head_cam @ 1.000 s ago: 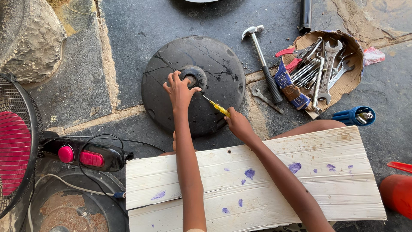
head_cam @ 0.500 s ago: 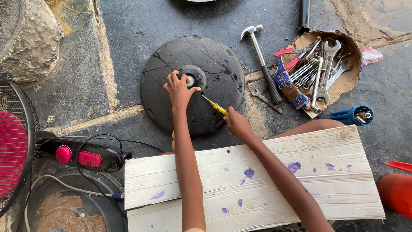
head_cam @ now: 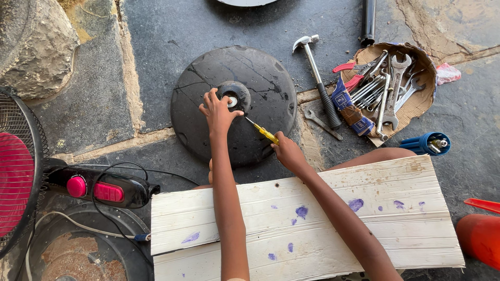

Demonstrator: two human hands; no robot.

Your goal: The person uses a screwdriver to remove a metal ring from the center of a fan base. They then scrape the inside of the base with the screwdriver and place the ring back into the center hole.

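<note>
L hand [head_cam: 219, 112] rests on the round black cracked plastic fan base [head_cam: 234, 104], which lies flat on the grey stone floor [head_cam: 156, 41]; fingers [head_cam: 209, 97] spread, tips touching the raised centre hub [head_cam: 233, 96] w/ its white middle. R hand [head_cam: 288, 152] fingers closed around the handle of a yellow-handled screwdriver [head_cam: 262, 132], shaft slanting up-left, tip at the hub by the L thumb. Both forearms cross a white wooden plank board [head_cam: 364, 229] w/ purple paint marks, lying across the person's legs (a knee shows past its far edge).

To do this well, imo: keep the L hand pressing the base flat so it can't spin, seat the tip square in the fastener before turning, and keep the shaft closer to upright, since the slant risks slipping off toward the thumb.

Pkgs/labels: torn brown cardboard tray [head_cam: 416, 101] to the right holds steel spanners, red-handled pliers and a small blue-and-brown packet [head_cam: 350, 108] at its near-left edge, print too small to tell. Claw hammer [head_cam: 317, 78] beside the tray, loose spanner [head_cam: 323, 124] near it. Blue plastic cylinder [head_cam: 428, 143] below the tray. Black power strip w/ pink buttons [head_cam: 101, 187] far left.
</note>
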